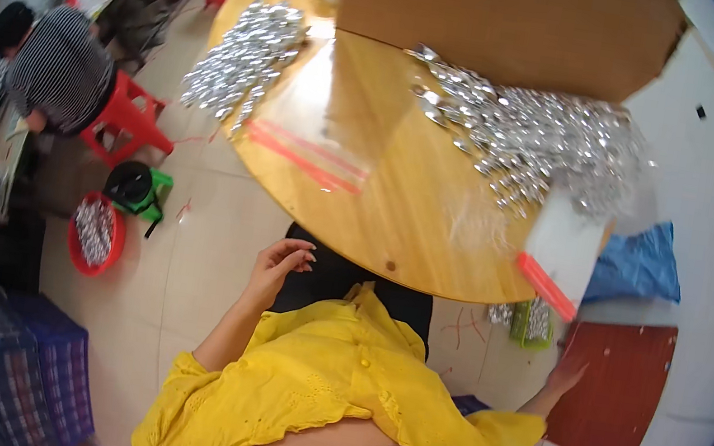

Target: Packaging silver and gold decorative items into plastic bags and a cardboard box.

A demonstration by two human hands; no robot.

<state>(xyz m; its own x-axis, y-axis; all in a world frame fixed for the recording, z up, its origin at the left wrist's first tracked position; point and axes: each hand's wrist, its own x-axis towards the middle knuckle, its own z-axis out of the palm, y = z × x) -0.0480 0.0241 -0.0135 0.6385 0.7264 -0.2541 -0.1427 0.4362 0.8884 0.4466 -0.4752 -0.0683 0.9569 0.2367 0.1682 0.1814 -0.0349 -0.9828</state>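
Note:
My left hand (282, 265) hangs just off the table's near edge, above my lap. Its fingers are loosely bent and apart, with nothing visible in them. Down at my right side, my right hand (566, 377) reaches out with stretched fingers, by a red-brown board (615, 396); it appears to hold nothing. On the round wooden table (396, 201) lies a large heap of small shiny silver pieces (551, 141) at the right and a smaller silver pile (248, 57) at the left. A clear bag with a red strip (307, 159) lies between them; another red-edged clear bag (547, 286) overhangs the right edge.
A cardboard box (503, 25) stands at the table's back. Below the right edge are a blue bag (643, 263) and a green basket (532, 325) of silver pieces. At left are a red basin (93, 233), a seated person (64, 68) on a red stool and plaid bags (26, 368).

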